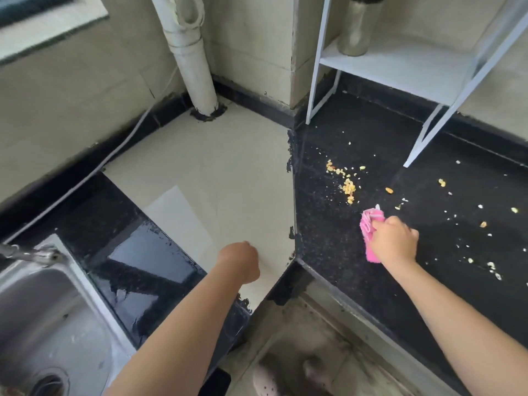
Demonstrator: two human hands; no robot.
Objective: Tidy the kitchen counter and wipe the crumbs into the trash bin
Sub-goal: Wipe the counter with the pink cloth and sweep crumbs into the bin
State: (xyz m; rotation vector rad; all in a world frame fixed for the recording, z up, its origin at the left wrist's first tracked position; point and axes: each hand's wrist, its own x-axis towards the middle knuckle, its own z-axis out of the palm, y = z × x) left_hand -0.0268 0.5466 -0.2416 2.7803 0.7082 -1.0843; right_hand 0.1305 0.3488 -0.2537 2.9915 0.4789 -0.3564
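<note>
A: Crumbs [349, 187]: a dense yellow cluster on the dark worktop [357, 275], near the seam with the pale tiled section; looser bits lie scattered to the right, toward the foot of the white rack [411, 160]. No trash bin is in view.

B: And the cloth?

A: Pink cloth [370, 224]: gripped in my right hand [395, 242], fingers curled round it, pressed to the worktop just below the main cluster. My left hand [241, 262] hangs over the pale section, fingers curled under, holding nothing I can see.

B: How should the stroke go?

A: In my judgement, gather first. I would keep the cloth flat and sweep from the far right scatter inward, so the loose bits join the cluster rather than spread. Short overlapping passes, light pressure. The cluster sits close to the seam, where bits could lodge, so I would draw the pile toward the front edge instead.
</note>
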